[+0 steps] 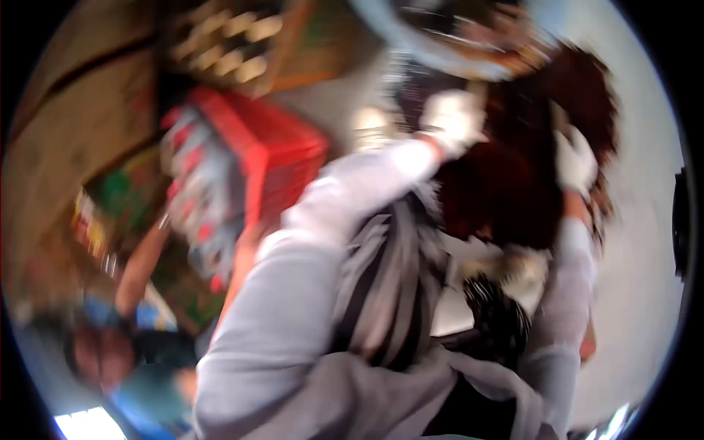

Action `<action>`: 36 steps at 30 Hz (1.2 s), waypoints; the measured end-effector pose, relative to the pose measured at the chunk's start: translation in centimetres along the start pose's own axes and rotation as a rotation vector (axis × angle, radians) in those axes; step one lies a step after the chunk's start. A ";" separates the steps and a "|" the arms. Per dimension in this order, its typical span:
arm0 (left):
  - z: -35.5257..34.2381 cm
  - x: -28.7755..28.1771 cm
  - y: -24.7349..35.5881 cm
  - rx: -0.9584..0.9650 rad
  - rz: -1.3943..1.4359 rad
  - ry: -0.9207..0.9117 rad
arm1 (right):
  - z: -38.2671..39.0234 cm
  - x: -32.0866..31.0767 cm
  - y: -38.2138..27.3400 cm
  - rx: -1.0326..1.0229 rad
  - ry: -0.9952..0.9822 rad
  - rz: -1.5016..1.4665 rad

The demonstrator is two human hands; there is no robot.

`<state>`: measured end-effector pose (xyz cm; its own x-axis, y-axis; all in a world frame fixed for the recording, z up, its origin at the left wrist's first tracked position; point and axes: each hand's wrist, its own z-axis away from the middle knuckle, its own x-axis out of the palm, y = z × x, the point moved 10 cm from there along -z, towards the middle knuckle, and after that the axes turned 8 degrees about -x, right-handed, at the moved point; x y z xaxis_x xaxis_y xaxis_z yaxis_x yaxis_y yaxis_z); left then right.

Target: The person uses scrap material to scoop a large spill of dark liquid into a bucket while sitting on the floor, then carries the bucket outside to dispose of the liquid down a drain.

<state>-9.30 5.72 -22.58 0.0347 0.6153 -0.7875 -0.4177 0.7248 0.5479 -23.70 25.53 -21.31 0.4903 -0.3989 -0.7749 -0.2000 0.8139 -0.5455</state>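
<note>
Motion smears the whole picture. A large dark reddish-brown piece (484, 191) with a shaggy, fringed edge spreads in front of me; whether it is a mat, cloth or fur I cannot tell. My left hand (455, 121), in a white glove, is at its upper left part, with the fingers blurred. My right hand (576, 161), gloved too, lies against its right side, its fingers partly hidden and smeared. Just beyond both hands stands a round pale blue basin (418, 44) with blurred brownish contents.
Left of my arm, another person (103, 352) reaches to a red crate (286, 147) holding grey things with red tips. Cardboard boxes (312, 44) stand at the upper left. Black-and-white striped cloth (396, 286) lies between my forearms. Pale floor (645, 220) stretches along the right.
</note>
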 end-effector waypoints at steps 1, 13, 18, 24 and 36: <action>0.6 1.3 -2.7 0.013 -0.159 -0.016 | -0.9 0.8 -2.6 -0.002 -0.097 0.130; -1.3 0.9 -4.4 -0.433 0.285 0.023 | -2.8 4.8 -2.1 -0.240 -0.062 0.413; -1.7 0.9 -4.6 -0.438 0.190 -0.001 | -0.6 4.8 -4.2 -0.304 -0.163 0.366; -2.4 1.2 -3.8 -0.367 0.335 0.038 | 2.0 0.9 7.5 0.328 0.205 -0.226; -3.1 1.7 -3.2 -0.350 0.189 -0.034 | 1.4 6.5 2.0 0.227 0.095 -0.181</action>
<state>-10.70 3.50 -26.55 -0.0444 0.7418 -0.6692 -0.7033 0.4525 0.5483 -19.72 25.10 -27.00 0.4172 -0.5747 -0.7040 0.0835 0.7956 -0.6000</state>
